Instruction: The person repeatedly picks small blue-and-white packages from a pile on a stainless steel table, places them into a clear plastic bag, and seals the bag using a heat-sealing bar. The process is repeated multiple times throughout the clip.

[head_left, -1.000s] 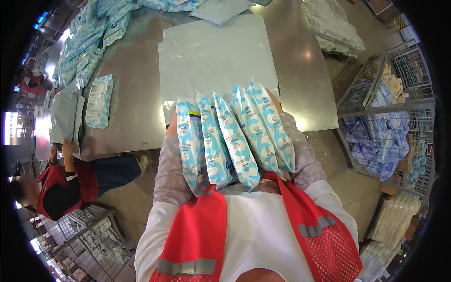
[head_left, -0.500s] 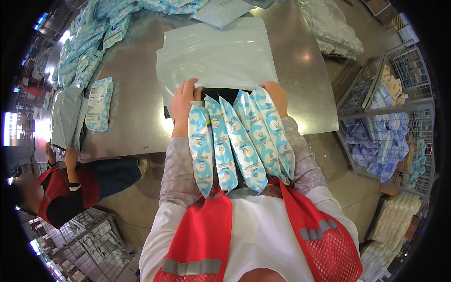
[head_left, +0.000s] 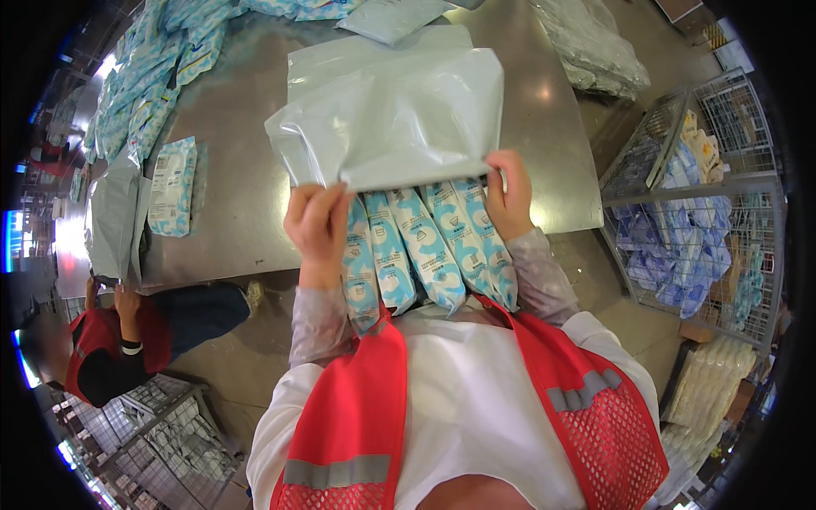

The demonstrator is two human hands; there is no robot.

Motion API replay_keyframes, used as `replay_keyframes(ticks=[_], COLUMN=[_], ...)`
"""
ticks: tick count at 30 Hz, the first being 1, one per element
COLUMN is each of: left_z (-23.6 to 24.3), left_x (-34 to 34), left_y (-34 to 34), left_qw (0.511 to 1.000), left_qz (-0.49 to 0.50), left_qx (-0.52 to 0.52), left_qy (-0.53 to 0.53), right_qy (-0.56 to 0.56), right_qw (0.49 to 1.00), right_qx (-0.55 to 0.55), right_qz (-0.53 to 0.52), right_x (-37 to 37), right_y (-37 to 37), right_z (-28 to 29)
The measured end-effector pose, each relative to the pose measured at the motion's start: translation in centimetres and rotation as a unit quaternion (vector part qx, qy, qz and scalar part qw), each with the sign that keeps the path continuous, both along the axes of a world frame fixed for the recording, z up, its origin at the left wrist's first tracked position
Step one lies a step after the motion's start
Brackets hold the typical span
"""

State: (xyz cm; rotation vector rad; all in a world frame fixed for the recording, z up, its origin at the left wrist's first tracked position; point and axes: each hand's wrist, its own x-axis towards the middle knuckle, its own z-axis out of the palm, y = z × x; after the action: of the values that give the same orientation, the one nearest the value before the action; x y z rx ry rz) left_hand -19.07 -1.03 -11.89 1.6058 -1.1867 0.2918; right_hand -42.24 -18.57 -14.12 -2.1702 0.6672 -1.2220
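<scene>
A pale grey plastic mailing bag (head_left: pixel 399 119) lies over the near side of the metal table, its mouth facing me. My left hand (head_left: pixel 316 223) pinches the left corner of the mouth, and my right hand (head_left: pixel 512 194) pinches the right corner. Several blue-and-white packets (head_left: pixel 421 242) stand side by side between my forearms. Their far ends are covered by the bag's upper edge, while their near ends rest close against my body. More grey bags show beneath the held one.
Blue-and-white packets (head_left: pixel 136 93) are heaped at the table's far left, and a single packet (head_left: pixel 173 187) lies nearer. A small filled grey bag (head_left: pixel 395 19) sits at the back. A co-worker (head_left: pixel 115 340) holds another grey bag (head_left: pixel 113 217) at left. Wire cages (head_left: pixel 680 246) stand at right.
The bag's upper edge has been lifted and drawn toward me over the packets' far ends. Both hands have moved from beside the packets to pinch the edge's corners.
</scene>
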Motion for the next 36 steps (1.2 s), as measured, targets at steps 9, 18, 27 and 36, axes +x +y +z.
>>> replay_keyframes(ticks=[9,18,27,36], left_z=[-4.2,-4.9,-7.7,-11.3], left_x=[-0.4,1.5,2.7,4.3], left_y=[3.7,-4.6,1.5,-3.9], left_qw=[0.989,0.998,0.973,0.904], left_qz=[-0.011,0.044,-0.032,-0.053], left_qx=[0.055,-0.002,0.225,0.263], left_qy=[0.138,0.038,0.044,0.333], right_qy=[0.103,0.026,0.189,0.135], right_qw=[0.993,0.992,0.966,0.919], right_qx=[0.012,-0.025,-0.01,0.353], right_qz=[0.06,-0.124,-0.177,-0.114], right_x=[-2.0,1.4,-2.8,-0.7], right_y=[0.4,-1.2,0.7,-2.2], right_z=[0.5,-2.3,-5.2,-10.2])
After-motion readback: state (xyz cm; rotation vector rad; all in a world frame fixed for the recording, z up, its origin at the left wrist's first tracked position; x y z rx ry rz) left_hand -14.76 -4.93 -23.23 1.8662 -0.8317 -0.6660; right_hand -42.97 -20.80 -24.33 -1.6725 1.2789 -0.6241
